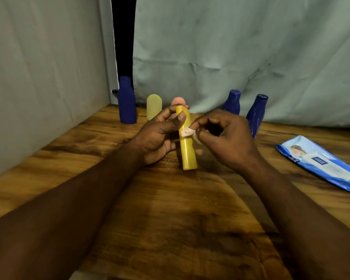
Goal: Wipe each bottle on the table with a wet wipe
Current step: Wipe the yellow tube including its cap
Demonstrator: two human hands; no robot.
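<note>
Slim yellow plastic bottle (188, 152) sits mid-desk, nearly upright w/ its top tipped a little toward the left hand; its base looks down on the wood, though contact is hard to confirm. Left hand (158, 136) grips the upper part: fingers (170, 112) curl round the top from behind & the thumb presses the front just under the cap end. Right hand (228, 138) is just beside it, index fingertip & thumb pinching a small crumpled white wet wipe (187, 131) against the bottle's right side, approx halfway up; the other fingers are curled in toward the palm.

Behind, along the back edge of the brown wood-grain desk (170, 229), stand 5 more bottles. A tall dark blue bottle (126, 104) is at the left, then a pale yellow round-topped bottle (154, 106), then a pink bottle (178, 101) mostly hidden by the left hand. 2 dark blue tapered bottles (232, 103) (257, 114) stand behind the right hand.

A flat blue & white wipes pack (321, 164) lies on the desk's right side, well apart from the hands. Pale green cloth (230, 47) hangs behind.
</note>
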